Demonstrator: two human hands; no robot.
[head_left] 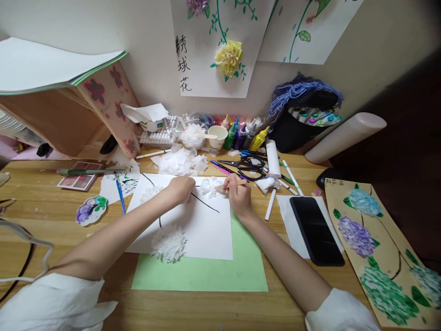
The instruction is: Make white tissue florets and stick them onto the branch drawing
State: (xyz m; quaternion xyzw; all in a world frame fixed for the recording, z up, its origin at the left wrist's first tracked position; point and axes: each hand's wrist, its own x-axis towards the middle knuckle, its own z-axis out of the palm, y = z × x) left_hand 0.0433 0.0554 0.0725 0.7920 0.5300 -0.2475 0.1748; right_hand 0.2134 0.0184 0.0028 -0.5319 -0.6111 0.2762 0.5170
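Observation:
My right hand [239, 196] is closed around a flat wooden craft stick [223, 186]. The stick's tip touches a ruffled white paper flower [210, 187] near the top edge of a white sheet [206, 234]. Left of it, my left hand [182, 189] rests over the same sheet with fingers curled; whatever they may hold is hidden. A second white flower [149, 195] shows partly behind my left forearm, and a fuller one [168, 244] sits at the lower edge. Black drawn lines [206, 203] cross the sheet, which overlies a green sheet [200, 276].
Torn white tissue [181, 161], a paper cup [217, 137] and paint bottles [241, 134] stand behind the sheet. Black scissors [250, 166] lie among pens. A phone [317, 231] and a flower picture [386, 248] are at right; a paint palette [91, 210] and brush [120, 193] at left.

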